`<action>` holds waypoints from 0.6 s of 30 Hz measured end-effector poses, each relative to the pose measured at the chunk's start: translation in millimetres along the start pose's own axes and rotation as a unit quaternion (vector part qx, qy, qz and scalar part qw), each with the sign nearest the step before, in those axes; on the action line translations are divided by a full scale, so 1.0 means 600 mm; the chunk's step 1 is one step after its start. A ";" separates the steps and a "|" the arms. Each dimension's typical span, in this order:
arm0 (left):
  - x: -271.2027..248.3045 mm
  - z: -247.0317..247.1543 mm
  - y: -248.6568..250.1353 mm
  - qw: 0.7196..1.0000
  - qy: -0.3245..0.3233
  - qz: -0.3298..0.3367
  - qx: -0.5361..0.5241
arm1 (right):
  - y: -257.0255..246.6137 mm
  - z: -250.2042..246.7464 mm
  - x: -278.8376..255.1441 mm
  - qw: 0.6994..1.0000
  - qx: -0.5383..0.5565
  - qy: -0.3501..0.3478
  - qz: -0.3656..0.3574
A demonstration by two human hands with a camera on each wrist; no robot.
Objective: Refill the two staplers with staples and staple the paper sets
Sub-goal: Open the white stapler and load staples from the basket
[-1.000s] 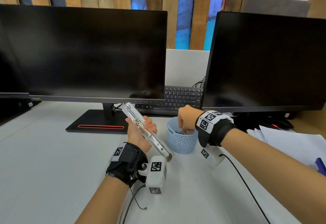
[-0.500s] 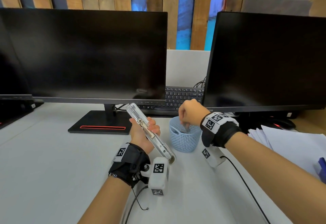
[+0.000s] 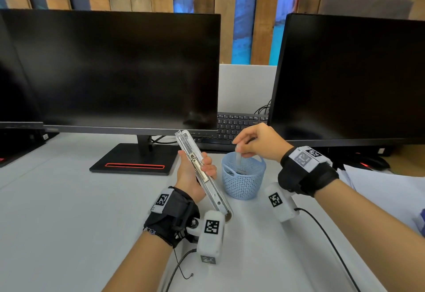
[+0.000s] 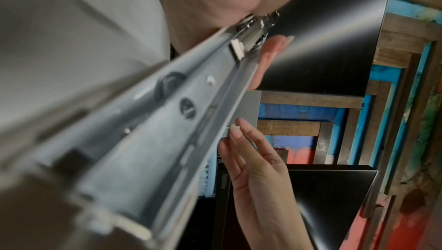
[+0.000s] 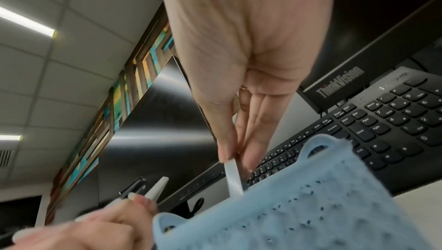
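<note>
My left hand grips a white stapler, flipped open and tilted with its metal staple channel facing up. Just right of it stands a small light-blue basket on the white desk. Above the basket my right hand pinches the top of a pale strip of staples, whose lower end hangs inside the basket. The right wrist view shows thumb and fingers pinching that staple strip over the basket. A stack of white paper lies at the right edge.
Two dark monitors stand close behind, the left one on a black base. A black keyboard lies between them. A black mouse sits right of the basket, behind the paper. Wrist-camera cables trail over the desk.
My right hand has risen out of the basket, drawing a strip of staples up with it. The left hand keeps the open stapler nearly still.
</note>
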State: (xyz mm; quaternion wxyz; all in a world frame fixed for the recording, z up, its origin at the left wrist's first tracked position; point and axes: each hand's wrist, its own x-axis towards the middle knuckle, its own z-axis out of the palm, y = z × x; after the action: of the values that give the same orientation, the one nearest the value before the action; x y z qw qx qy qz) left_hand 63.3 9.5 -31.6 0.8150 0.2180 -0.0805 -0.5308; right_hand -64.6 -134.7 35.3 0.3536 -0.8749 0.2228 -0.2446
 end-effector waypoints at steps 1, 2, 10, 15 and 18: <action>0.000 0.001 0.000 1.000 0.002 -0.001 0.002 | 0.001 0.000 -0.001 1.000 -0.008 -0.002 0.006; 0.000 0.002 0.000 1.000 0.004 -0.002 0.004 | 0.003 -0.001 -0.002 1.000 -0.015 -0.004 0.014; -0.002 0.005 0.000 1.000 0.006 -0.008 0.015 | 0.000 0.005 0.001 0.986 -0.130 -0.093 0.039; -0.003 0.006 0.000 1.000 0.014 -0.010 0.016 | 0.002 0.041 0.017 0.927 -0.343 -0.130 0.077; -0.004 0.007 -0.001 1.000 0.012 -0.012 0.018 | 0.005 0.058 0.020 0.899 -0.412 -0.134 0.059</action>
State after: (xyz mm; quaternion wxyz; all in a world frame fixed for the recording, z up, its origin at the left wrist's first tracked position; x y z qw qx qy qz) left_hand 60.5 10.3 -27.7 0.8055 0.2399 -0.0771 -0.5364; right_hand -35.4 -125.8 14.5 0.0016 -0.9521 0.3056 0.0104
